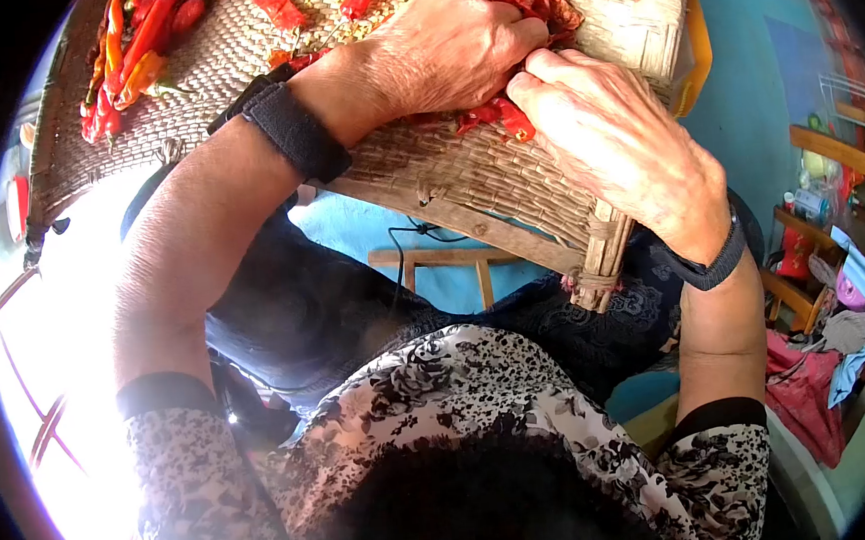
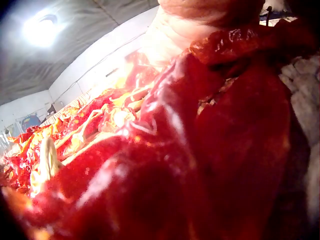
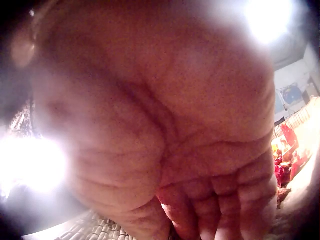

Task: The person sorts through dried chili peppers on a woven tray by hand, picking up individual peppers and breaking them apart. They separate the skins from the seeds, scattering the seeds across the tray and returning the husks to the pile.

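Dried red chili peppers lie on a woven tray (image 1: pixel 485 161) at the top of the head view. My left hand (image 1: pixel 452 48), its fingers curled, grips a chili over the tray's near right part. Close beside it, my right hand (image 1: pixel 618 132) pinches at the same spot, fingertips bent inward and largely hidden. A wrinkled red chili pepper (image 1: pixel 502 117) shows just below the meeting fingers. Large in the left wrist view, shiny red chilies (image 2: pixel 165 130) lie under the hand. The right wrist view is mostly palm, with the fingers curling down.
More chilies (image 1: pixel 150 34) are heaped at the tray's left, and pale seeds (image 1: pixel 328 1) scatter over the weave. A wooden frame bar (image 1: pixel 470 232) runs under the near edge, above the person's knees. Shelves with cloths (image 1: pixel 857 311) stand at the right.
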A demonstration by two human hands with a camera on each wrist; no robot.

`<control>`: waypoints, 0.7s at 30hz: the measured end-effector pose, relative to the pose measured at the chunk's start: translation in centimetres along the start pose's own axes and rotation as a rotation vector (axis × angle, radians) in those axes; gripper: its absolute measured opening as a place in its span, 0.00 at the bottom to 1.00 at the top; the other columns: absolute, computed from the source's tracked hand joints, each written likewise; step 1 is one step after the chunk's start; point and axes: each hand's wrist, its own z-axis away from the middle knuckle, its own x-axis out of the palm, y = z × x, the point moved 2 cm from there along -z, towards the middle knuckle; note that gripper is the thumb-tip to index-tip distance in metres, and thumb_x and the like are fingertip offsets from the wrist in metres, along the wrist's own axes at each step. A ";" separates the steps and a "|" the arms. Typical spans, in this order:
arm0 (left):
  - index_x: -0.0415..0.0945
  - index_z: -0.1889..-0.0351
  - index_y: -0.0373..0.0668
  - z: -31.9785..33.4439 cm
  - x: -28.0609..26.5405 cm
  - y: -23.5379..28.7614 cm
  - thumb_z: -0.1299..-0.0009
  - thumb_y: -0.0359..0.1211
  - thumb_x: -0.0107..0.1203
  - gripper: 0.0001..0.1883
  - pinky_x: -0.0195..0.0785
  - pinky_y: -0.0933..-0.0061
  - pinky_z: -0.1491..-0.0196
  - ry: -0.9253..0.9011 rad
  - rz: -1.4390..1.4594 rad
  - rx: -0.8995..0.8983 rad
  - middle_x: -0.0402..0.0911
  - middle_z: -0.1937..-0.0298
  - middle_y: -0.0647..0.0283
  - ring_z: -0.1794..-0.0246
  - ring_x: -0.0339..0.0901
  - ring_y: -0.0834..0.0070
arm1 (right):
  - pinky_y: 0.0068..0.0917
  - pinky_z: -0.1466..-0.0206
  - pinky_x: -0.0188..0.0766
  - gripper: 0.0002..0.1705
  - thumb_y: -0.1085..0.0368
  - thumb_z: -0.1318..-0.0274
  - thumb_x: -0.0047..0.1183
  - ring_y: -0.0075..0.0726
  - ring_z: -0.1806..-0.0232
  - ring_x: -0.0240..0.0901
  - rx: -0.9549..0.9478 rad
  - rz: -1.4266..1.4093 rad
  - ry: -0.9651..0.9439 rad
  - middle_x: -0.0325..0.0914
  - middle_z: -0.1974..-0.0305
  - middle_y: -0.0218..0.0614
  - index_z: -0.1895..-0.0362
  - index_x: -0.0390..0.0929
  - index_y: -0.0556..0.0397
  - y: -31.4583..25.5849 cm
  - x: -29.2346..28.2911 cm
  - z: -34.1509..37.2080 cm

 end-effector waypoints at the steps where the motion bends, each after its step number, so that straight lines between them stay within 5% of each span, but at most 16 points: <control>1: 0.73 0.71 0.42 0.0 -0.5 0.2 0.39 0.35 0.53 0.07 0.69 0.61 0.76 0.006 0.040 -0.015 0.76 0.77 0.58 0.79 0.76 0.62 | 0.37 0.35 0.62 0.18 0.68 0.46 0.49 0.45 0.43 0.64 0.016 0.004 -0.051 0.65 0.51 0.42 0.50 0.68 0.55 0.2 0.3 -0.1; 17: 0.76 0.65 0.43 0.0 1.3 -0.6 0.37 0.35 0.53 0.07 0.74 0.64 0.73 0.038 -0.052 0.053 0.82 0.73 0.59 0.74 0.82 0.63 | 0.38 0.36 0.63 0.19 0.69 0.48 0.51 0.45 0.44 0.65 0.040 -0.046 -0.133 0.66 0.49 0.42 0.50 0.69 0.55 0.1 0.0 -0.6; 21: 0.76 0.66 0.43 0.0 1.2 -0.5 0.37 0.35 0.52 0.07 0.74 0.64 0.73 0.011 -0.057 0.029 0.82 0.73 0.58 0.74 0.82 0.64 | 0.38 0.37 0.63 0.19 0.69 0.48 0.50 0.44 0.45 0.66 -0.011 -0.007 -0.005 0.67 0.50 0.42 0.50 0.69 0.55 0.0 -0.2 -0.3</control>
